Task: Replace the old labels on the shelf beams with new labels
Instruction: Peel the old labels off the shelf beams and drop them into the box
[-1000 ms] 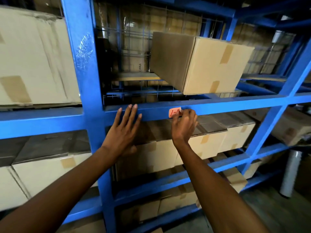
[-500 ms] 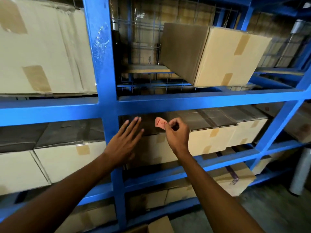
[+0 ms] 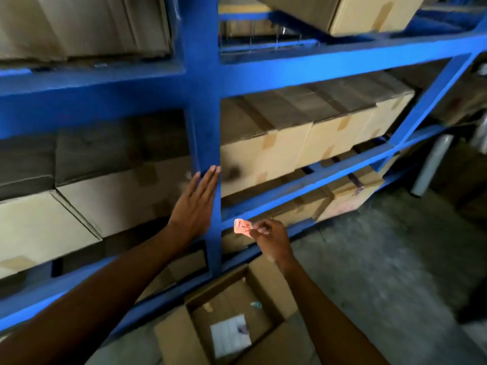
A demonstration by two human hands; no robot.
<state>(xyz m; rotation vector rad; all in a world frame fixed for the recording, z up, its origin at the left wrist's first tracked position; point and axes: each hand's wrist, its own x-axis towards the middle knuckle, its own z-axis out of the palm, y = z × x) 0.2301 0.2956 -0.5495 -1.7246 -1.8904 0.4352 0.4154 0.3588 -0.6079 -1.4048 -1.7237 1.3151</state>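
A small orange label [image 3: 241, 227] with handwritten marks is pinched between the fingertips of my right hand [image 3: 272, 239], held in the air in front of the lower shelves. My left hand [image 3: 196, 206] is flat and open, fingers together, resting near the blue upright post [image 3: 204, 122]. The blue shelf beam [image 3: 329, 65] runs across the upper part of the view and no label shows on it.
Taped cardboard boxes [image 3: 297, 138] fill the shelves on both sides of the post. An open cardboard box [image 3: 266, 283] sits on the concrete floor below my hands, with a white sheet [image 3: 230, 335] and scraps inside. A grey roll [image 3: 432, 164] leans at the right.
My right hand peeled the orange label off the beam and carried it downward. My left hand left the beam and dropped lower beside the post. The view tilted down, revealing the open box.
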